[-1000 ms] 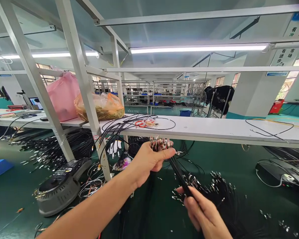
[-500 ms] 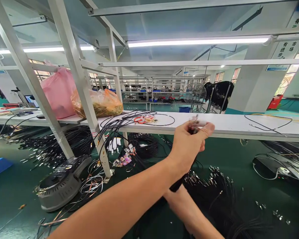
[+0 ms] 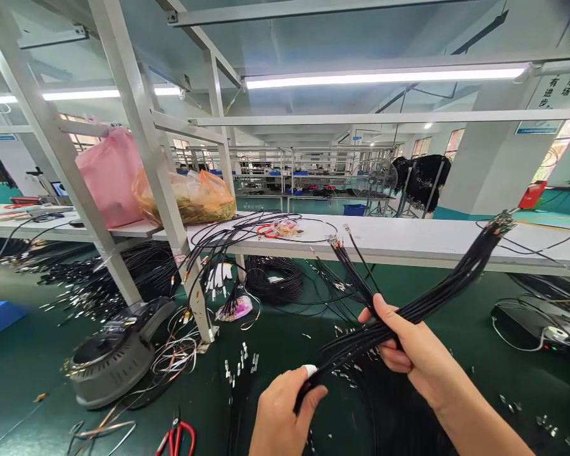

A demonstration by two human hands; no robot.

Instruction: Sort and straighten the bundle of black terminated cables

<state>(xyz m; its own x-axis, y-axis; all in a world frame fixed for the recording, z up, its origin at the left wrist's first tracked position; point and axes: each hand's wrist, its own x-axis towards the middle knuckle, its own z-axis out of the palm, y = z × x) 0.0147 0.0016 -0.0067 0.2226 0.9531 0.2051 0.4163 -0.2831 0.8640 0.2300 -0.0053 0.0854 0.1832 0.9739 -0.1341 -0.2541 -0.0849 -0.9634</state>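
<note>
A bundle of thin black cables (image 3: 437,297) with small metal terminals at their ends runs from lower centre up to the right, its tips near the white shelf edge. My right hand (image 3: 411,348) is closed around the middle of the bundle. My left hand (image 3: 282,415), low in the centre, pinches the same bundle lower down, with a white cot on one fingertip. A few shorter cables (image 3: 351,266) fan out upward from my right hand. Loose terminals (image 3: 240,367) lie on the green mat in front of my left hand.
A white shelf (image 3: 408,237) crosses the view, with cables and red scissors (image 3: 266,231) on it. Pink (image 3: 107,177) and orange (image 3: 194,196) bags sit on it at left. A grey round machine (image 3: 114,354), red-handled cutters (image 3: 175,437) and black cable coils (image 3: 270,278) lie on the green mat.
My left hand let go of the cable tips, dropped to the lower centre and took the bundle low down. My right hand rose with the bundle, which now stretches toward the upper right.
</note>
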